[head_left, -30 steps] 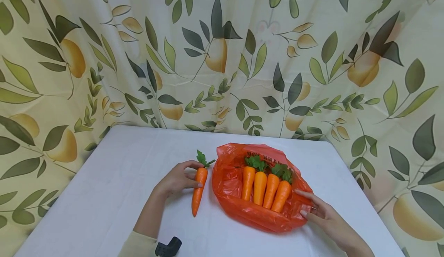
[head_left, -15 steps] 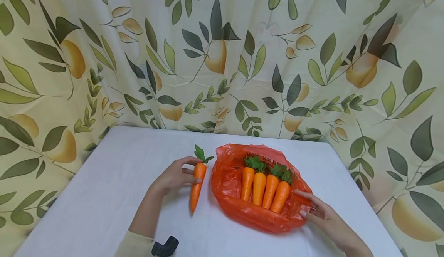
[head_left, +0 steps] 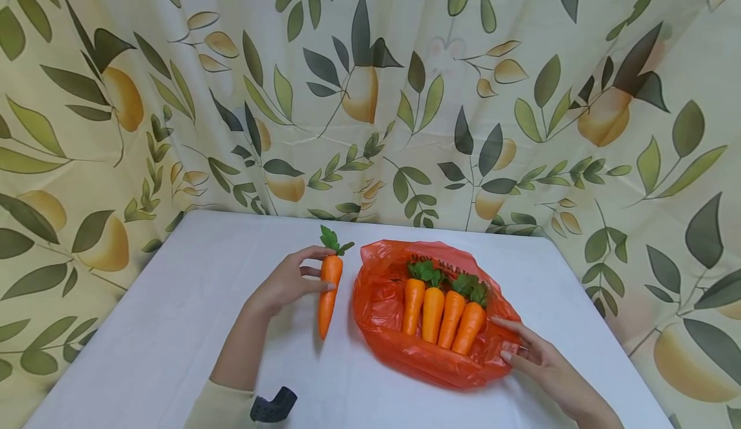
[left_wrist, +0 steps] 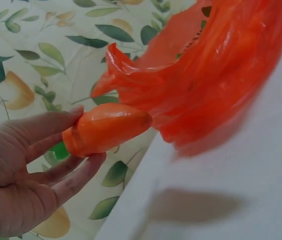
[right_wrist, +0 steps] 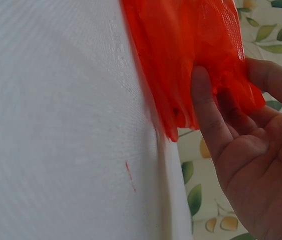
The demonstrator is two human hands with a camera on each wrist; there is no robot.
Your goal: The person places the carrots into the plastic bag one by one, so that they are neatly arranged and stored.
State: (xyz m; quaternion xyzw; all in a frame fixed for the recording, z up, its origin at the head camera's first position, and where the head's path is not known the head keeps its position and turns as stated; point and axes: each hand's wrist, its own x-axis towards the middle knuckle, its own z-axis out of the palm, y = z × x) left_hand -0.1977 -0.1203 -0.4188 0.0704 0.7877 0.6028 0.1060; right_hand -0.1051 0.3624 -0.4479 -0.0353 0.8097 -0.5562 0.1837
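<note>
My left hand (head_left: 285, 281) pinches an orange carrot (head_left: 328, 300) with a green leafy top between thumb and fingertips. The carrot is tilted, tip toward me, and in the left wrist view it is held off the table, with a shadow below. To its right lies a red plastic bag (head_left: 382, 313), its mouth spread wide. Inside, several carrots (head_left: 433, 313) lie side by side with leaves toward the back. At the bag's right edge, my right hand (head_left: 544, 358) holds the thin plastic between thumb and fingers, as the right wrist view also shows.
A table with a white cloth (head_left: 173, 326) bears the bag. Behind and beside it hangs a curtain (head_left: 370, 159) printed with leaves and fruit. A dark device (head_left: 273, 406) is on the left wrist, by a beige sleeve (head_left: 222, 406).
My left hand has raised the carrot and shifted it slightly back and left, away from the table surface. The right hand and the bag hold nearly still.
</note>
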